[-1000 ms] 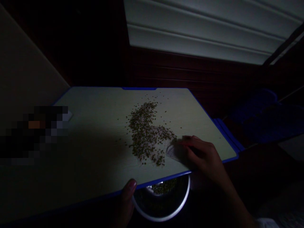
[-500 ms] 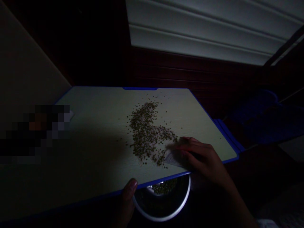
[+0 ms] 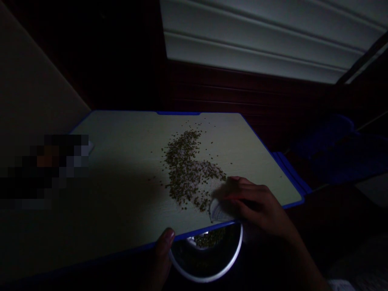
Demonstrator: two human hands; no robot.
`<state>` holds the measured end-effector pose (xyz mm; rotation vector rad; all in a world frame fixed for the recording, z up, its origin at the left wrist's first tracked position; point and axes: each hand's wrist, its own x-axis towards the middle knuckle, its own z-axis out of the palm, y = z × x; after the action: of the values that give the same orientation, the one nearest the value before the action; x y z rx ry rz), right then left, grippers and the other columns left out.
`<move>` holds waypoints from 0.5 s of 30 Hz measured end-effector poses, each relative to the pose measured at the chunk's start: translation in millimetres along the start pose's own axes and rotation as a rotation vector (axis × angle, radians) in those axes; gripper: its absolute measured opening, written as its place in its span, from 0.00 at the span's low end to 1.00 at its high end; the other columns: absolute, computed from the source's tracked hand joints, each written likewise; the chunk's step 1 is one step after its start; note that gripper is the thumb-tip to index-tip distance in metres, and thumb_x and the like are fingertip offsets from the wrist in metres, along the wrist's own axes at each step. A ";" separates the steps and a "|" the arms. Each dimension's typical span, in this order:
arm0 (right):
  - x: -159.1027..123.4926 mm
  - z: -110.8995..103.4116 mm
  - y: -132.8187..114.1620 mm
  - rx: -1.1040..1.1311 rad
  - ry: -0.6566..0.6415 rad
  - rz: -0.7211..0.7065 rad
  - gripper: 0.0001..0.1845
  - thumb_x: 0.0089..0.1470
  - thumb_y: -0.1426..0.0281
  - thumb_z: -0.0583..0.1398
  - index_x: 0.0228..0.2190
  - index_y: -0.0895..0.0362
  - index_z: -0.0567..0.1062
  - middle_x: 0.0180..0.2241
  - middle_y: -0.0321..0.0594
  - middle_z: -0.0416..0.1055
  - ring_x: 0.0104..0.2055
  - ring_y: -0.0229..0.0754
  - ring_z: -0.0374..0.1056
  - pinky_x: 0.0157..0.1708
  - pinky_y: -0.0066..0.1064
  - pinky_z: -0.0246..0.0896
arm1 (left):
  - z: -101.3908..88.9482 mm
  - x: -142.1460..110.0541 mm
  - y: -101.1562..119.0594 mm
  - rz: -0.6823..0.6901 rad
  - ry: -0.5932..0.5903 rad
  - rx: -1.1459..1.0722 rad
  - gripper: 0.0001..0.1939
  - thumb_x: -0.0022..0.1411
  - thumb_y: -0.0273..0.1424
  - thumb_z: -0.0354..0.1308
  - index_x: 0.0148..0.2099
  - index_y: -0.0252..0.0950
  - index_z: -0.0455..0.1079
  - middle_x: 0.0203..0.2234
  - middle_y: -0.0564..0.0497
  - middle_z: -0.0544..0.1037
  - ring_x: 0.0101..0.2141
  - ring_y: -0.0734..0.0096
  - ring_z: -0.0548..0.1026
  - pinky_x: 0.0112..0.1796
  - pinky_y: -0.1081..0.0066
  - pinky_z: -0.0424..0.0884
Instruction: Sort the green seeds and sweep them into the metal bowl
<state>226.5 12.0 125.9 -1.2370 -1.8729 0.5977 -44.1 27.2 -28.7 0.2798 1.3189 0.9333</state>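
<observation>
Pretty dark in here, but a pale board (image 3: 121,133) with a blue rim can be made out, and a loose pile of small greenish-brown seeds (image 3: 182,173) is spread over its middle, somewhat closer to the right edge than the left. Some whitish bits are mixed in, and strays are scattered around the pile, quite a few toward the far edge. A pale card (image 3: 217,212) (or stiff paper, hard to say which) is held by the right hand (image 3: 260,202), fingers closed on it, close to the near edge and just beside the pile's near end; whether the board is touched by it can't be told. The near edge itself is touched by the left hand (image 3: 163,254): the thumb is laid over the rim, but the other fingers are hidden, so how far they're closed can't be told either. A bowl (image 3: 206,279) with a shiny rim is partly covered by that same edge, between the two hands, and more greenish stuff can be seen inside. Off past the right edge, some blue things (image 3: 327,133) can be spotted, too dim to be named.
</observation>
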 end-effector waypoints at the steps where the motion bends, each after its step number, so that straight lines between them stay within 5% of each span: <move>1: 0.4 -0.3 -0.6 0.008 -0.009 -0.005 0.14 0.60 0.72 0.61 0.45 0.47 0.82 0.42 0.36 0.83 0.47 0.47 0.77 0.63 0.51 0.59 | 1.3 -1.5 1.2 -0.016 0.016 -0.001 0.22 0.31 0.45 0.74 0.29 0.40 0.74 0.31 0.45 0.84 0.55 0.30 0.73 0.61 0.41 0.60; 15: -1.7 2.4 1.6 -0.035 0.052 0.045 0.17 0.63 0.72 0.61 0.49 0.42 0.80 0.43 0.32 0.82 0.50 0.45 0.73 0.56 0.43 0.65 | 5.0 -7.8 3.5 -0.004 0.052 -0.065 0.23 0.27 0.43 0.76 0.26 0.41 0.74 0.28 0.47 0.84 0.57 0.30 0.71 0.63 0.43 0.57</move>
<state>225.7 11.2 122.6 -1.3080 -1.8243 0.5539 -40.7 25.4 -19.6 0.2042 1.3337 0.9837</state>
